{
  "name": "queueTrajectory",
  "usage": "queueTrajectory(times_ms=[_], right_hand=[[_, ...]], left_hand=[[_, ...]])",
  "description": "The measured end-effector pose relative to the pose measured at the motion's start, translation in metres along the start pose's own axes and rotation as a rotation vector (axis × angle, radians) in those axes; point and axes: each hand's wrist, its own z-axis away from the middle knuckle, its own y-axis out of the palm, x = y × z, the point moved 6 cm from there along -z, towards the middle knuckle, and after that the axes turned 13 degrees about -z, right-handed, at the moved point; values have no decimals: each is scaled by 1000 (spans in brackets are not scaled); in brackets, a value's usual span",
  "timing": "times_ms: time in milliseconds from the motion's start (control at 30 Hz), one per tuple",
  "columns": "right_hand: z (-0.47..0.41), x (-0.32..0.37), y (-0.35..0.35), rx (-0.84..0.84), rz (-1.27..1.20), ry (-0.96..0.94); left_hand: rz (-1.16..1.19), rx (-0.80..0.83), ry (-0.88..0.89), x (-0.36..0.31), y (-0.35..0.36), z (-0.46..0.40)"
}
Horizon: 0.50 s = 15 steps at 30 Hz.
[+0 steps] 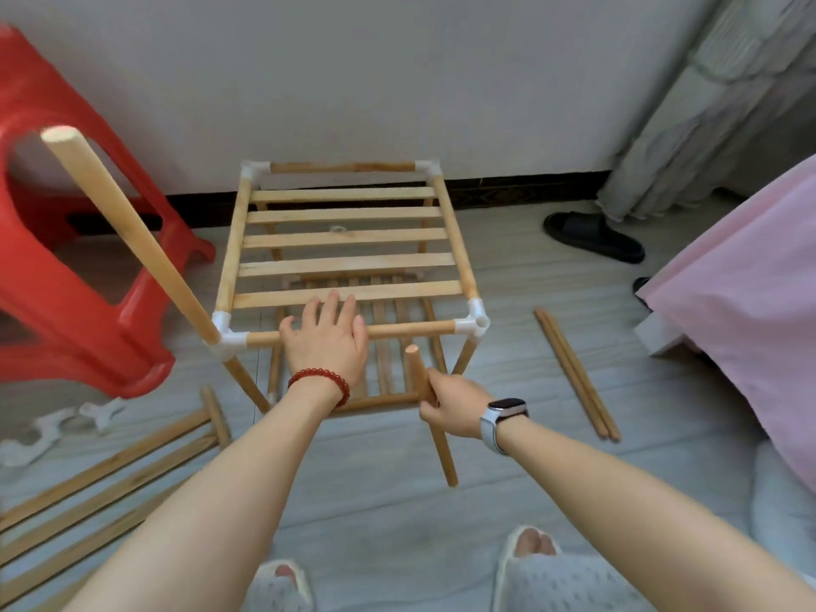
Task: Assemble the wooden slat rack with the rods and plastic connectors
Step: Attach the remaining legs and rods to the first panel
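1. The half-built wooden slat rack [349,249] stands on the grey floor [508,302] near the white wall. It has a lower slat shelf and an upper one, joined by white plastic corner connectors.
2. The left hand [324,342] lies flat, with straight fingers, on the front round rod of the upper shelf and steadies it.
3. The right hand [450,406] grips a short round wooden rod [430,413], held almost upright, below the white near-right connector [474,322].
4. One long wooden rod [128,231] already stands in the near-left connector [227,335]. I judge that the step in hand is to put the uprights for the next level.
5. The next move probably calls for lifting the held rod and setting its end into the open socket of the near-right connector, while the left hand keeps the frame from tilting.
6. Around: a red plastic stool [66,258] just beside the rack, spare slats and rods [110,479] at the left, two thin rods [578,373] at the right, and a pink bed cover [742,302]. Nothing blocks the socket.
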Motion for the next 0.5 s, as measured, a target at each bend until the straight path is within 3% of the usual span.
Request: queueTrajectory(times_ms=[133, 333, 500], right_hand=[[42, 45, -82, -220, -2, -170], [97, 43, -165, -846, -567, -347], [109, 25, -185, -1048, -661, -355]], left_hand=[[15, 108, 63, -21, -11, 7], [-50, 118, 272, -72, -17, 16], [-108, 126, 293, -71, -15, 14]])
